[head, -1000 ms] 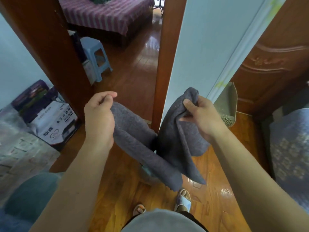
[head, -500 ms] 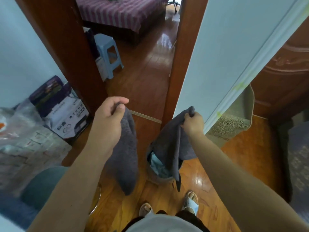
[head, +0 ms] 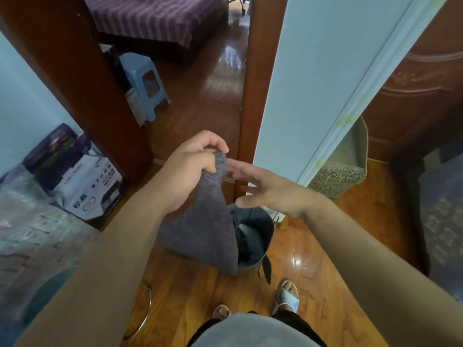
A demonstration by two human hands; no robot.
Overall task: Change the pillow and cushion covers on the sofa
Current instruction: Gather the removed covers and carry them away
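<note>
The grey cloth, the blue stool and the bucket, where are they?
grey cloth point(head: 200, 221): head view, middle of the hanging part.
blue stool point(head: 140, 65): head view, its seat.
bucket point(head: 263, 221): head view, its inner wall.

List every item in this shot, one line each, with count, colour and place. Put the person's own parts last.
grey cloth cover: one, dark grey, hanging from the left hand over the bin
bin: one, dark grey, on the floor beneath the cover
plastic stool: one, pale blue, beyond the doorway
striped bed cover: one, purple and white, far room
cardboard box: one, white with print, floor at left
litter tray: one, grey, floor by the wall at right
metal ring: one, silver, floor at lower left
slippers: two, pale, on the feet
left hand: one, gripping the cover's top
right hand: one, open, beside the cover
</note>
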